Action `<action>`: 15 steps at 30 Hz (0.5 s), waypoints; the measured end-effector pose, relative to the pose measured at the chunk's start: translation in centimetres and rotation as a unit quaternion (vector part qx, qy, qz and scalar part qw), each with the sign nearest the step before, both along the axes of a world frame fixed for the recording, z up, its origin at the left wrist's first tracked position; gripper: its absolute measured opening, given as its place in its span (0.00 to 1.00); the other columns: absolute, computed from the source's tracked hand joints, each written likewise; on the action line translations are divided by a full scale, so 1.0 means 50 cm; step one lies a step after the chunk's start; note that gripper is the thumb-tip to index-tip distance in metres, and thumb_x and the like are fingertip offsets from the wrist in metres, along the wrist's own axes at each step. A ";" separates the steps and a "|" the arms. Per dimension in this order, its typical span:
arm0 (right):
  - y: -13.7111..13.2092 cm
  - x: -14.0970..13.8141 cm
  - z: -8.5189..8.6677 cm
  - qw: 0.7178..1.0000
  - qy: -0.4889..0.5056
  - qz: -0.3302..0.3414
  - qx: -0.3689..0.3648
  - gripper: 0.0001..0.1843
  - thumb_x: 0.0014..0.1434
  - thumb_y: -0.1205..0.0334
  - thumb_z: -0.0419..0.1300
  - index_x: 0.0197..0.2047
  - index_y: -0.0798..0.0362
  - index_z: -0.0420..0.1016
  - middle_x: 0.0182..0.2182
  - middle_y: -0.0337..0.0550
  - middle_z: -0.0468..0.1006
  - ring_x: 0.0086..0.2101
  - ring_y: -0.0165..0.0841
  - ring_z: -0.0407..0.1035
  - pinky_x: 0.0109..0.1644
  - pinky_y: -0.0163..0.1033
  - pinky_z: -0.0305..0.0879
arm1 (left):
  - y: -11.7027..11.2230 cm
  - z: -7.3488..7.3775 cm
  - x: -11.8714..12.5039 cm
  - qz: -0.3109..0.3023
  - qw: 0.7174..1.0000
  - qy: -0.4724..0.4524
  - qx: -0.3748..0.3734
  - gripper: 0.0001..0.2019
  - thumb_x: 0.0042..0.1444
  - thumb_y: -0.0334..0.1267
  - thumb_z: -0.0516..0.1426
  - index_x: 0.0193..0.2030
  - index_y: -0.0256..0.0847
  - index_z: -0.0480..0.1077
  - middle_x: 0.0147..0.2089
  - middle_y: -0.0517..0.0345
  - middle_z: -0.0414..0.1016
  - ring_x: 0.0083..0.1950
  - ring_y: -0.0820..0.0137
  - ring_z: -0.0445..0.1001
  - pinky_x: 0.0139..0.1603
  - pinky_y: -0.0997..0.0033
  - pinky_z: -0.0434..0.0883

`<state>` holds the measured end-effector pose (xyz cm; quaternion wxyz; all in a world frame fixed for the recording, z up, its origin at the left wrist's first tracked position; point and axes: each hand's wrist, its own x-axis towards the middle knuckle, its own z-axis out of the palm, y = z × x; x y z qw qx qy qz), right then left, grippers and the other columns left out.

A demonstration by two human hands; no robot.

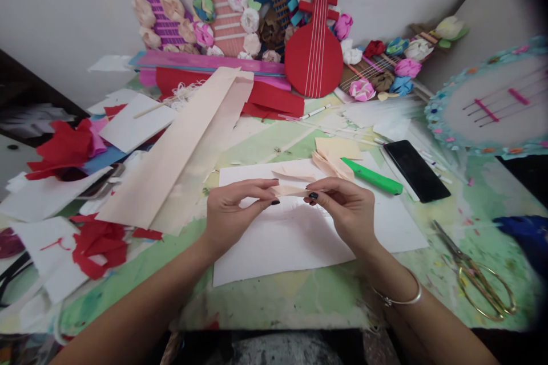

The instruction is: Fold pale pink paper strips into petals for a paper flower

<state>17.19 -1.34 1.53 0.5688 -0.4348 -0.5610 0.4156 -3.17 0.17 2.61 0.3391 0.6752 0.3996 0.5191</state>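
Both hands pinch a small piece of pale peach crepe paper (291, 190), stretched level between them. My left hand (240, 208) grips its left end with thumb and fingertips. At the other end, my right hand (345, 208) holds it between thumb and index finger. Below them lies a white sheet (274, 245). Just beyond the fingers, on the sheet's far part, rest a loose peach paper piece (295, 173), a bunch of cut peach pieces (331, 162) and a green utility knife (372, 177).
Gold-handled scissors (475, 274) and a black phone (422, 171) lie to the right. Long peach crepe strips (175, 154) and red scraps (100, 245) cover the left. Paper-flower instrument models, including a red lute (314, 57), lean on the back wall.
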 end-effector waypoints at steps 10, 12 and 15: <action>0.002 0.002 0.002 0.999 -0.024 0.012 0.024 0.08 0.55 0.72 0.62 0.35 0.49 0.80 0.29 0.38 0.79 0.29 0.29 0.73 0.33 0.37 0.73 | 0.011 -0.003 0.000 -0.006 0.998 -0.036 -0.048 0.05 0.47 0.27 0.65 0.28 0.41 0.77 0.31 0.58 0.80 0.36 0.69 0.79 0.41 0.69 0.77; 0.002 0.001 0.001 0.999 -0.031 0.006 0.017 0.07 0.55 0.71 0.62 0.34 0.50 0.80 0.29 0.39 0.79 0.29 0.30 0.73 0.34 0.38 0.74 | 0.013 -0.002 0.000 -0.002 0.998 -0.035 -0.054 0.05 0.47 0.27 0.65 0.28 0.40 0.77 0.29 0.59 0.79 0.34 0.70 0.78 0.38 0.70 0.77; 0.000 0.002 0.000 0.999 -0.044 -0.005 0.013 0.06 0.55 0.70 0.63 0.35 0.50 0.80 0.29 0.39 0.79 0.29 0.30 0.74 0.36 0.39 0.74 | 0.012 -0.001 -0.001 0.002 0.998 -0.027 -0.063 0.03 0.46 0.30 0.66 0.27 0.40 0.77 0.29 0.57 0.79 0.33 0.69 0.77 0.37 0.69 0.78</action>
